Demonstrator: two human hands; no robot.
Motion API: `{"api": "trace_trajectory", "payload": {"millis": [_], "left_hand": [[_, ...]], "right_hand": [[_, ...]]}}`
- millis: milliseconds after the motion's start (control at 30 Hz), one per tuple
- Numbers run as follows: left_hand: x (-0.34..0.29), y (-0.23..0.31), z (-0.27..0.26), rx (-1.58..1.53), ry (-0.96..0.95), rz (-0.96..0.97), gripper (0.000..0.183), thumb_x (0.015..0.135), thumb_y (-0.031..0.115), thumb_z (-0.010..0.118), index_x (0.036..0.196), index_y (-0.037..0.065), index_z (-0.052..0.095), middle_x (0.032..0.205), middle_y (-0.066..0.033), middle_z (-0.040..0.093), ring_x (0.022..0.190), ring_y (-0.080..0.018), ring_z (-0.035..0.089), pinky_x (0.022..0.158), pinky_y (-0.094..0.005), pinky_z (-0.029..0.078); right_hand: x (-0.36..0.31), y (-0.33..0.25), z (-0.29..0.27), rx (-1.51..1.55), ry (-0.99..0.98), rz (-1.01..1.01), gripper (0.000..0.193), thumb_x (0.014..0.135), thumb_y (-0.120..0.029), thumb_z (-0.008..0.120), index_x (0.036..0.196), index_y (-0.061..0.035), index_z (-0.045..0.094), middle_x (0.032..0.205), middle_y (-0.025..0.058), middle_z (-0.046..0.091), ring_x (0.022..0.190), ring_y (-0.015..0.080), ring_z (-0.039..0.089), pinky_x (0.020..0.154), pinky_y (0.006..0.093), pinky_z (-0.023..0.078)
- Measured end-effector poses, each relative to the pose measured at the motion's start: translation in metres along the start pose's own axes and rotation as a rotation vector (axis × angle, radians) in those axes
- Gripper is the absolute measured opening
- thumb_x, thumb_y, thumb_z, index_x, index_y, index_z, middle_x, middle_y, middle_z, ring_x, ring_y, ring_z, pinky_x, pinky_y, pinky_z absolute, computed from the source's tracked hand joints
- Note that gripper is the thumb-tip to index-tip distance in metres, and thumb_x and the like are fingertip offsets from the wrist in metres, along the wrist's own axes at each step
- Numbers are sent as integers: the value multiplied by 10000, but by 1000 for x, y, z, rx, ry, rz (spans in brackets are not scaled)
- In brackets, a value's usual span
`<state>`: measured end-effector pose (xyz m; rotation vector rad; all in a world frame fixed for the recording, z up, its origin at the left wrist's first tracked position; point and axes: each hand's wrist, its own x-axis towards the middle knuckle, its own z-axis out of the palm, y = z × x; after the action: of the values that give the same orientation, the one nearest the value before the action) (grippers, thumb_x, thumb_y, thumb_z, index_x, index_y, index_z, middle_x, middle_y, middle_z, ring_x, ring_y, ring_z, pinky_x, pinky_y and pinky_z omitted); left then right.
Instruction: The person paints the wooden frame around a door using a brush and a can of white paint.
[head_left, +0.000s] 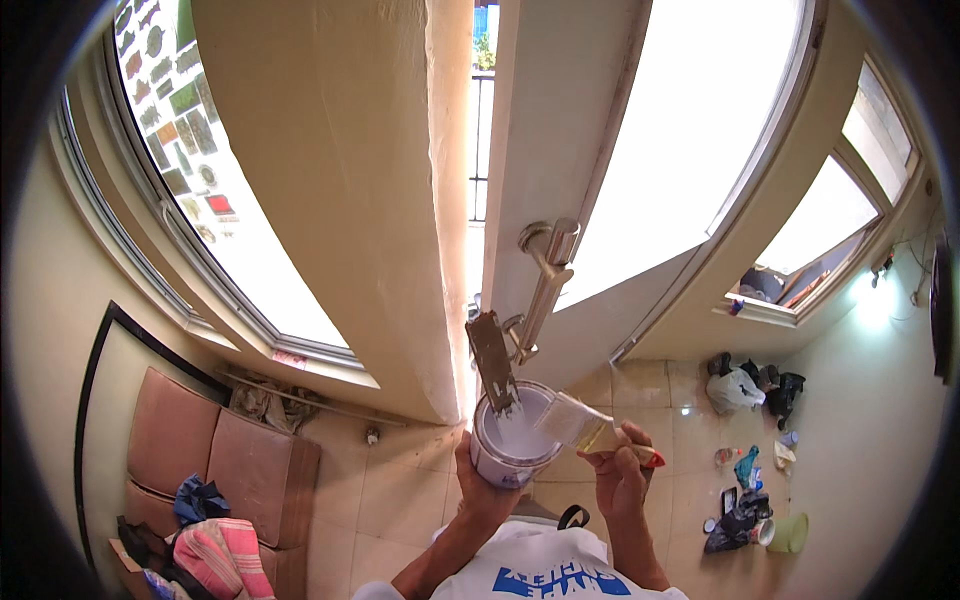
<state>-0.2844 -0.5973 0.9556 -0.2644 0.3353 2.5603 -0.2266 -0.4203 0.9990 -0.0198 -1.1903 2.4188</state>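
Note:
My left hand (pixel 483 492) is wrapped round a small paint can (pixel 505 470) with white paint inside, holding it at chest height. A flat, brown-stained stick (pixel 490 355) stands in the can and leans out over its far rim, its lower end whitened. In my right hand (pixel 625 465) is a paintbrush (pixel 592 432), gripped by its handle with the red end showing past my fingers. The brush's white-coated bristles point left, at the can's right rim; whether they touch it I cannot tell. Just beyond the can is a door with a metal pull handle (pixel 545 290).
A narrow gap runs between the beige wall edge (pixel 440 200) and the door (pixel 530 120). A pink-brown sofa (pixel 250 455) with cloths stands at left. Bags (pixel 735 390), a green bucket (pixel 790 533) and small items lie on the tiled floor (pixel 400 490) at right.

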Motion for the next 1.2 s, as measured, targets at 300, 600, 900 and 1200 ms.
{"api": "trace_trajectory", "payload": {"millis": [300,600,900,1200], "left_hand": [[-5,12,34,23,-31,-4,714,971,649,417,1515,186,405,1501,-97,473,1360,-339,485,1088,-628,429],[-4,70,74,144,-128,-7,675,999,625,395,1478,152,441,1442,-79,523,1311,-274,533,1095,-510,457],[18,104,48,27,-50,-110,636,992,596,433,1452,160,480,1436,-57,534,1315,-248,526,1086,-484,461],[26,114,10,-49,-22,-33,634,996,581,440,1434,128,510,1422,-65,560,1326,-256,516,1123,-479,421]], "right_hand": [[5,-15,17,-563,-106,-535,322,874,-102,784,1163,-45,655,1071,150,669,973,229,653,814,354,562],[30,-43,89,-1174,-186,-1140,331,771,-106,800,1060,-36,653,962,121,682,846,272,680,704,352,555],[152,-112,168,-1510,-28,-1355,304,886,19,732,1183,20,668,1114,147,707,996,229,678,843,358,578],[213,-127,193,-1674,-203,-1498,442,868,28,746,1283,-115,689,1121,76,705,1000,172,694,808,314,601]]}}
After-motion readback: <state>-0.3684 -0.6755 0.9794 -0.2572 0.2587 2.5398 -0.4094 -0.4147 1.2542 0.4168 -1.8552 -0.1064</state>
